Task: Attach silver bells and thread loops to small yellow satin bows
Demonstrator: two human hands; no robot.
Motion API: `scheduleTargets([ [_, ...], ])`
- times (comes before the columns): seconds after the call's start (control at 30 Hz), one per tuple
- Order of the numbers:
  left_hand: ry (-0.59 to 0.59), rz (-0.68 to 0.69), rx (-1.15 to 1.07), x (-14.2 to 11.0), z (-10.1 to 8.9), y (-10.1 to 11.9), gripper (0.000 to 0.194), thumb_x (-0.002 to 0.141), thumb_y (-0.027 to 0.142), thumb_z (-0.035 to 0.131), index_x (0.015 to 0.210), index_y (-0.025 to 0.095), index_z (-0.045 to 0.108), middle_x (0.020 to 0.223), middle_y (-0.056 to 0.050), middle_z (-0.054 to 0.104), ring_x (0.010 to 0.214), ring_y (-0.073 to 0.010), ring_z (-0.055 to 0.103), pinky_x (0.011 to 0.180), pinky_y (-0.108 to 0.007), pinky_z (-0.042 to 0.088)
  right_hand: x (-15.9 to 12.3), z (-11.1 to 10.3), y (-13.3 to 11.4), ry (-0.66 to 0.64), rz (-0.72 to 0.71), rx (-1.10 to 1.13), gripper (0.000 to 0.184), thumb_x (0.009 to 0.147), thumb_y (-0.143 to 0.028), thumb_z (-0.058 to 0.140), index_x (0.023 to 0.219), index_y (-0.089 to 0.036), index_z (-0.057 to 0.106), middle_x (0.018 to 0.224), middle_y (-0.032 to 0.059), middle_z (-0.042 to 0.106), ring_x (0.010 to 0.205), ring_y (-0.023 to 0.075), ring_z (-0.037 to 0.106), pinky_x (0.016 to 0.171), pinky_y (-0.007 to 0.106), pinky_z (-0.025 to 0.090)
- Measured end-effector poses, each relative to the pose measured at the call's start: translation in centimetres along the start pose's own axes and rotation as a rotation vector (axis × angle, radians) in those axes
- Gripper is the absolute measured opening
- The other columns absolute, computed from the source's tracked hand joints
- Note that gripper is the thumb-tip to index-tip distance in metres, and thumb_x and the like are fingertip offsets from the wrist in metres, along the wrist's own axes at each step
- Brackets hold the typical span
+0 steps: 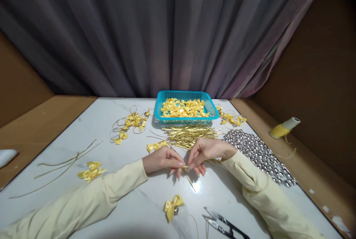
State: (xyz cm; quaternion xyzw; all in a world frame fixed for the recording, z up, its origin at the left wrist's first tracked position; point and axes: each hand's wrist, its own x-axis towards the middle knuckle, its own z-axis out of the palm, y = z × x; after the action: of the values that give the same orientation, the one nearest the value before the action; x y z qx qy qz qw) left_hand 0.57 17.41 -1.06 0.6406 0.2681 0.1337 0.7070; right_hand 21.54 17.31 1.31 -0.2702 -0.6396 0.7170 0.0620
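My left hand [166, 159] and my right hand [202, 154] meet over the middle of the table, fingertips almost together. Both are closed in a pinch on a thin gold cord [189, 181], whose end slants down toward me. Just behind them lies a heap of gold cords [189, 135], partly covered by my right hand. A yellow ribbon bow [156, 146] is beside my left hand, at its far side. Nearer to me sits another yellow bow with a silver bead [176, 210] and a thin cord trailing from it.
A blue basket [159, 111] full of yellow bows stands at the back. Silver beads [256, 153] spread at the right. Thread snips [222, 224] lie in front. Corded bows [135, 121] lie back left, loose cords [58, 164] at left. A spool of yellow thread [280, 130] rests far right.
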Motion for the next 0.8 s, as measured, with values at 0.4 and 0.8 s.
scheduleTargets([
  [0.4,-0.018,-0.004,-0.010,0.08,-0.10,-0.25,0.017,0.074,0.024,0.063,0.078,0.009,0.070,0.058,-0.006,0.068,0.043,-0.0064,0.046,0.045,-0.017,0.039,-0.08,-0.05,-0.21,0.012,0.023,0.020,0.020,0.069,-0.028,0.069,0.076,-0.009,0.068,0.055,-0.0004,0.064,0.044,0.0077,0.058,0.047,0.018,0.049],
  [0.8,-0.009,-0.039,-0.006,-0.03,-0.09,-0.32,0.014,0.071,0.025,0.067,0.077,0.012,0.071,0.058,-0.003,0.068,0.045,-0.0066,0.047,0.047,-0.017,0.038,0.09,-0.03,-0.05,-0.010,0.047,0.021,0.022,0.069,-0.030,0.069,0.075,-0.009,0.067,0.054,-0.0009,0.064,0.043,0.0072,0.057,0.047,0.018,0.048],
])
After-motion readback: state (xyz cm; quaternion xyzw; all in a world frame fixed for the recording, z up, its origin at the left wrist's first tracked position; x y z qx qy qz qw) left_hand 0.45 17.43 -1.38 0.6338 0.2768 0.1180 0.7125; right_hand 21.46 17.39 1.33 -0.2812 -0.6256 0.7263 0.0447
